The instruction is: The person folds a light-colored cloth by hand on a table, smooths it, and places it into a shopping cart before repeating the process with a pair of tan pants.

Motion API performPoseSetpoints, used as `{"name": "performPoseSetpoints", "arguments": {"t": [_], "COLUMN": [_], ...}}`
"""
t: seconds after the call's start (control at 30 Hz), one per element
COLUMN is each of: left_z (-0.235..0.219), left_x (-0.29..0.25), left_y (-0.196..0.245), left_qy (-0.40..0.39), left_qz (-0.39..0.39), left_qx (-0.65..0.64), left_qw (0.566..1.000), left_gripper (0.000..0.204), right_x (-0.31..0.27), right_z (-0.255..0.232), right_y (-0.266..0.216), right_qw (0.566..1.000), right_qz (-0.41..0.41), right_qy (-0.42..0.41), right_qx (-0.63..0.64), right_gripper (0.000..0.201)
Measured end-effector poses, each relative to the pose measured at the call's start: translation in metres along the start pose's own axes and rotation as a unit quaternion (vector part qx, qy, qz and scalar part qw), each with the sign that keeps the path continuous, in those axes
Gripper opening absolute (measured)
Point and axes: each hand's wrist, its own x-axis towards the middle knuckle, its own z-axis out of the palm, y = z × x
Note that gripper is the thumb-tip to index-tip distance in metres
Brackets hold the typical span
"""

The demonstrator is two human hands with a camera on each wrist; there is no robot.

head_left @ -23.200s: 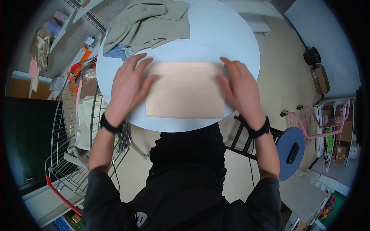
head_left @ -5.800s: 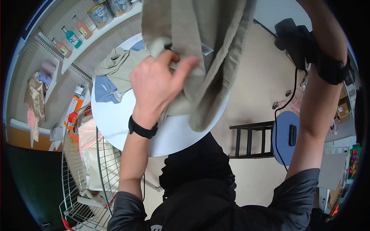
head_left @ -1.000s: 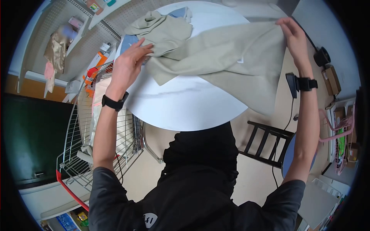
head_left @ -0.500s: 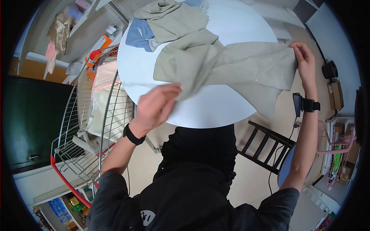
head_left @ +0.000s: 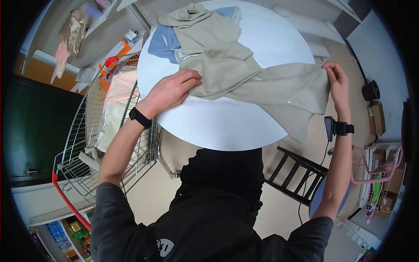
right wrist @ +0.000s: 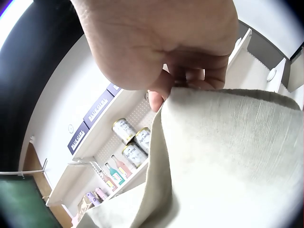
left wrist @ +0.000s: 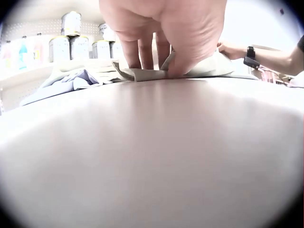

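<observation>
A grey-green garment (head_left: 279, 83) lies partly twisted across the round white table (head_left: 218, 126), its right end hanging past the edge. My left hand (head_left: 171, 91) has its fingertips at the garment's left end; the left wrist view shows that hand (left wrist: 166, 33) pinching the cloth edge (left wrist: 147, 74) between thumb and fingers, low over the tabletop. With thumb and fingers, my right hand (head_left: 339, 85) pinches the upper right corner. Seen from the right wrist, the cloth (right wrist: 228, 137) hangs from this hand (right wrist: 166, 42) in a fold.
Another grey-green garment (head_left: 209, 32) lies crumpled at the back left of the table, over blue cloth (head_left: 163, 43). A wire cart (head_left: 83, 153) holding pale fabric stands at the left. To the right are a black-framed stool or chair (head_left: 297, 172) and a pink cart (head_left: 375, 174).
My left hand has come down from the garment's far left side to its near left end, gathering the twisted cloth flatter. My right hand keeps its corner, now slightly lower in view.
</observation>
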Motion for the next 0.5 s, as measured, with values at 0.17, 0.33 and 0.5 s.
{"name": "performPoseSetpoints", "arguments": {"t": [0.17, 0.33, 0.5], "left_z": [0.0, -0.009, -0.015], "left_x": [0.009, 0.029, 0.035], "left_y": [-0.022, -0.037, -0.055], "left_qy": [-0.067, -0.038, -0.056], "left_qz": [0.029, -0.076, -0.212], "left_qx": [0.018, -0.105, -0.402], "left_qw": [0.997, 0.991, 0.889], "left_gripper": [0.039, 0.024, 0.022], "right_x": [-0.002, -0.002, -0.003], "right_z": [0.002, 0.003, -0.001], "right_y": [-0.002, -0.003, -0.005], "right_qw": [1.0, 1.0, 1.0], "right_qz": [0.013, 0.001, 0.006], "right_qy": [-0.01, -0.011, -0.021], "right_qx": [0.004, 0.012, 0.005], "right_gripper": [0.015, 0.014, 0.014]}}
